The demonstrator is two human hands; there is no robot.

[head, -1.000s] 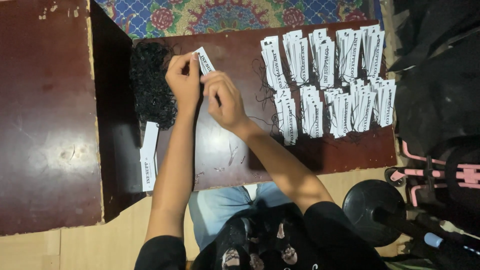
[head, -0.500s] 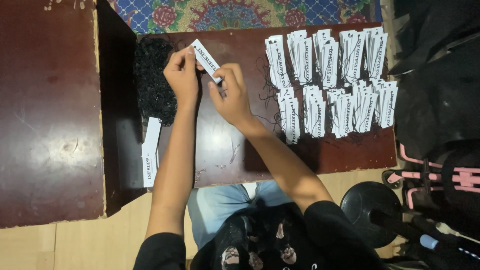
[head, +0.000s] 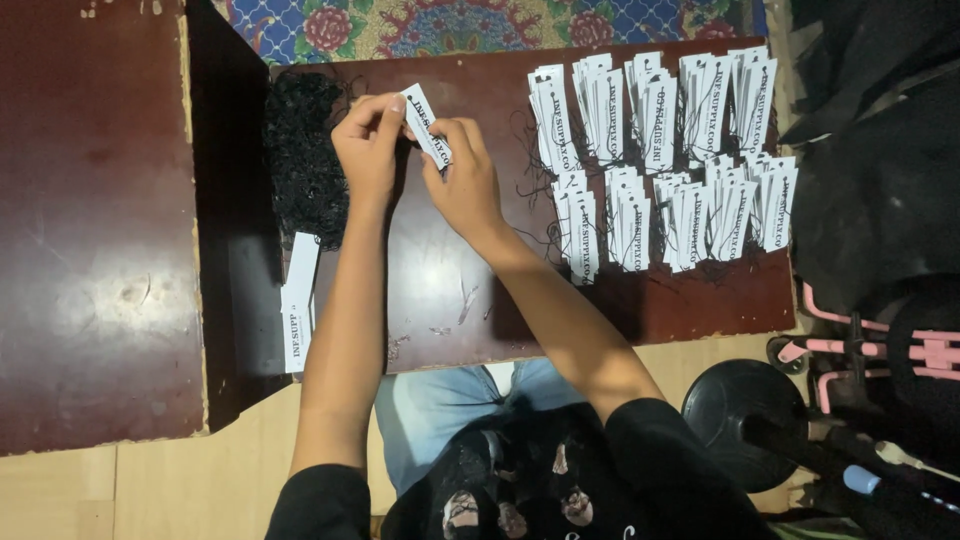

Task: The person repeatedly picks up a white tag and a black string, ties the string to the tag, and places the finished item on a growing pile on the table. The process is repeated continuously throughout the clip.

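At the far left lies a dark red-brown board [head: 95, 230], its surface scuffed and shiny. Just right of it, on the left end of the low brown table [head: 440, 300], a small stack of white paper tags [head: 298, 300] lies near the table's near edge, and farther from the person sits a heap of black string [head: 305, 150].

The left hand [head: 368, 150] is next to that heap, over the far part of the table. Its fingers are curled in, and thumb and forefinger pinch the far end of a single white tag [head: 424, 122] that is held slantwise above the table. The right hand [head: 465, 185] meets it from the right: its fingers are bent close together and grip the tag's near end, thumb underneath, so both hands hold the same tag between them, fingertips almost touching. Whether a string runs through the tag cannot be made out.

Farther right, well apart from the hands, rows of white tags with black loops [head: 660, 160] lie in bundles across the right half of the table, in two ranks. Off the table's right end are dark bags [head: 880, 150], and nearer, a pink frame [head: 880, 350] and a round black stand base [head: 745, 405].
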